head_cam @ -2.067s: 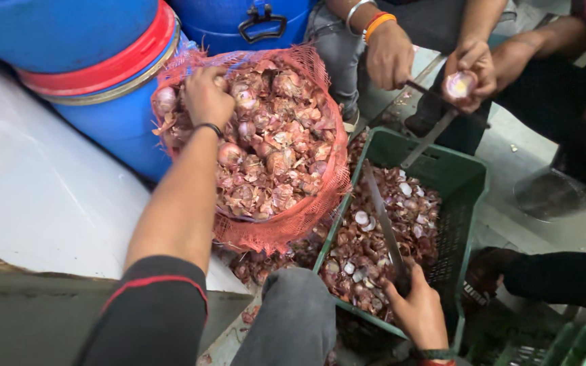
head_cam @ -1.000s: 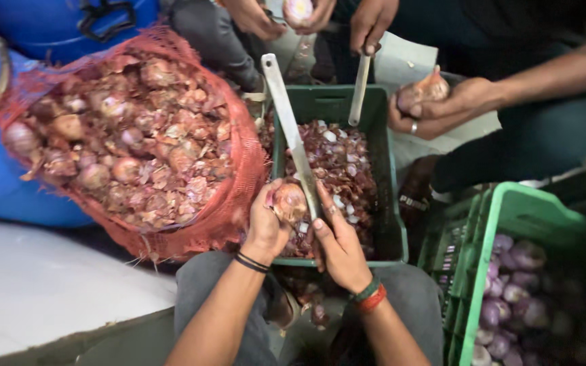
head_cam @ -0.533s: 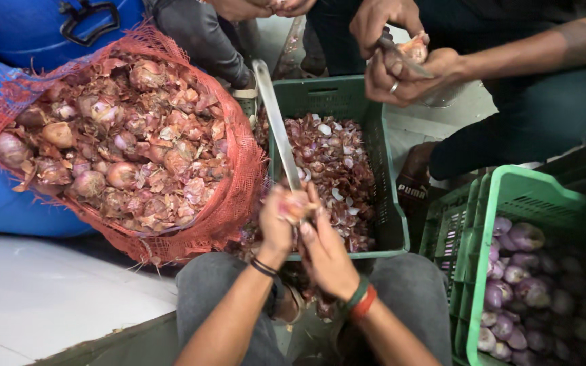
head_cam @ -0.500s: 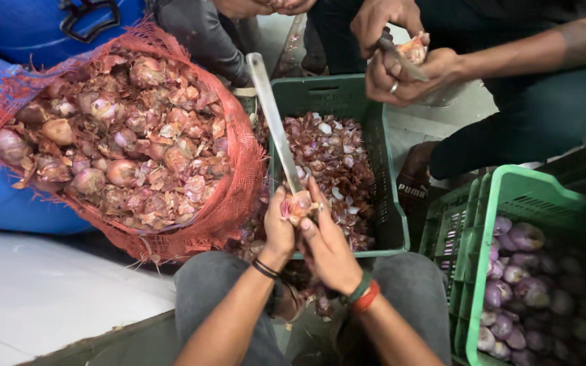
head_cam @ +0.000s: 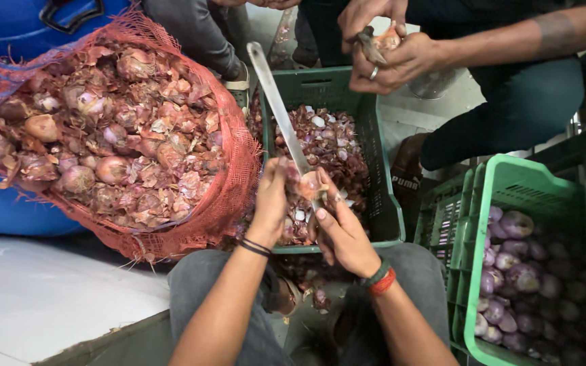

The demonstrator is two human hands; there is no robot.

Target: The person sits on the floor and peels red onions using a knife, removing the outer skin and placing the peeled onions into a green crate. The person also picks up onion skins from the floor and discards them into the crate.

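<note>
My left hand (head_cam: pixel 270 198) grips a small pinkish onion (head_cam: pixel 306 183) over the dark green crate (head_cam: pixel 386 203). Pressed against that onion is my right hand (head_cam: pixel 344 234), which holds a long steel knife (head_cam: pixel 281 112) whose blade points up and away. The crate below is full of onion skins and scraps (head_cam: pixel 337 146). To the left, a red mesh sack (head_cam: pixel 235 169) lies open, filled with unpeeled onions (head_cam: pixel 113 169).
Another person's hands (head_cam: pixel 384 54) work an onion with a small knife at the top. A light green crate (head_cam: pixel 506 176) at the right holds peeled purple onions (head_cam: pixel 517 264). A blue barrel (head_cam: pixel 8 213) stands behind the sack. My knees are below.
My left hand left the sack with an onion and met my right hand and the knife over the crate. In the last half second both hands have barely shifted.
</note>
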